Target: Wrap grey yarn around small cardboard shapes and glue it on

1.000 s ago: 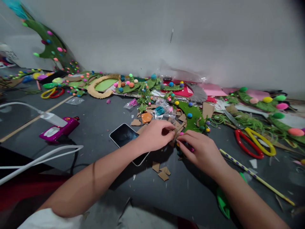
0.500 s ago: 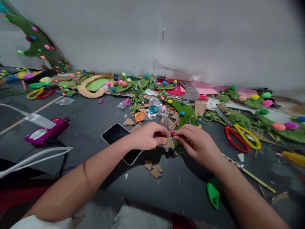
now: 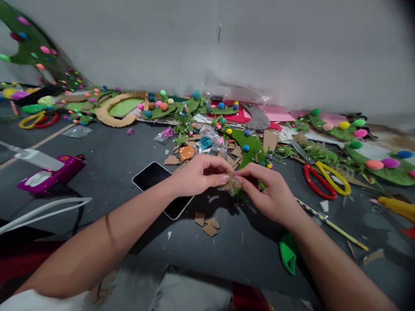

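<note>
Between the fingertips of my left hand [image 3: 207, 175] is a small brown cardboard piece [image 3: 230, 181], held above the dark table. My right hand [image 3: 267, 188] meets it from the right, thumb and forefinger pinched at the piece's edge. A bit of pink shows at these fingertips, too small to name. Just behind and below the hands lies green felt with small coloured pom-poms, partly hidden by my fingers. Under my left forearm is a phone [image 3: 152, 174] with a dark screen. Loose cardboard scraps [image 3: 210, 229] lie in front of my hands.
Red-and-yellow scissors [image 3: 319, 181] and a pencil [image 3: 333, 224] lie at right, near a green folded piece [image 3: 288, 255]. A purple glue gun [image 3: 53, 175] with a white cable is at left. Behind stand green pom-pom decorations [image 3: 246, 147] and a tan felt-like ring [image 3: 112, 116] along the wall.
The view has shifted slightly. The cardboard piece has been turned more upright, and my right fingertips have closed in on its edge.
</note>
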A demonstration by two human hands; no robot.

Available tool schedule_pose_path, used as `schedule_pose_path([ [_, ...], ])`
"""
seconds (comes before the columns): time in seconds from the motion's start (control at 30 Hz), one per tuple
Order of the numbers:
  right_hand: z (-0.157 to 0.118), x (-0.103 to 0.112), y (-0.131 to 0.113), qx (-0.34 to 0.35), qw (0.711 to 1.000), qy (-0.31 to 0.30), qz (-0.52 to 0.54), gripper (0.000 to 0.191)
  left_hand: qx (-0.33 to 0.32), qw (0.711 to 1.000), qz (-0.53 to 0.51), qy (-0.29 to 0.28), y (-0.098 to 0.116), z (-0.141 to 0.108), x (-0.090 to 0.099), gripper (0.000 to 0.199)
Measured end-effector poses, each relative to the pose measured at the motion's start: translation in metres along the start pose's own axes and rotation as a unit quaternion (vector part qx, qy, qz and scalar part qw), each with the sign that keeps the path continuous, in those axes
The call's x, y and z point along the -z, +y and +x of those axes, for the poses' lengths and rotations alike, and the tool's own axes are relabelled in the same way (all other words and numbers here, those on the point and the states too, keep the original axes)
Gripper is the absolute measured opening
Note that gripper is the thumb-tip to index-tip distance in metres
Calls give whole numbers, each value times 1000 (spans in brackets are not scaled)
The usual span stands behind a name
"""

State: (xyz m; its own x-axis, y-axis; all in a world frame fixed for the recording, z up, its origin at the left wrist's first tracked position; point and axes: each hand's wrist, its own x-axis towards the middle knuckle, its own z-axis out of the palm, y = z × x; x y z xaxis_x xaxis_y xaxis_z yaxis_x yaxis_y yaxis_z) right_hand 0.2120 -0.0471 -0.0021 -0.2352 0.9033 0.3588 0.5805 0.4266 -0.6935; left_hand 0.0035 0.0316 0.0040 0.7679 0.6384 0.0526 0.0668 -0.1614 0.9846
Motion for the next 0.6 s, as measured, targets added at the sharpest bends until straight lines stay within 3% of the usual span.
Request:
schedule_pose_path([
  [0.17, -1, -4, 1, 29, 1000, 2, -4, 13, 33, 991, -67, 110, -1, 3, -6, 13],
  [0.3, -4, -7, 5, 50, 998, 4, -49, 11, 33, 983, 33, 178, -2, 3, -8, 17],
  [0.43, -6, -8, 8, 71, 986, -25, -146, 13, -3, 969, 179, 173, 0, 0, -9, 19],
  [0.6, -6, -7, 7, 127, 955, -68, -260, 15, -8, 945, 308, 107, 1, -3, -9, 23],
])
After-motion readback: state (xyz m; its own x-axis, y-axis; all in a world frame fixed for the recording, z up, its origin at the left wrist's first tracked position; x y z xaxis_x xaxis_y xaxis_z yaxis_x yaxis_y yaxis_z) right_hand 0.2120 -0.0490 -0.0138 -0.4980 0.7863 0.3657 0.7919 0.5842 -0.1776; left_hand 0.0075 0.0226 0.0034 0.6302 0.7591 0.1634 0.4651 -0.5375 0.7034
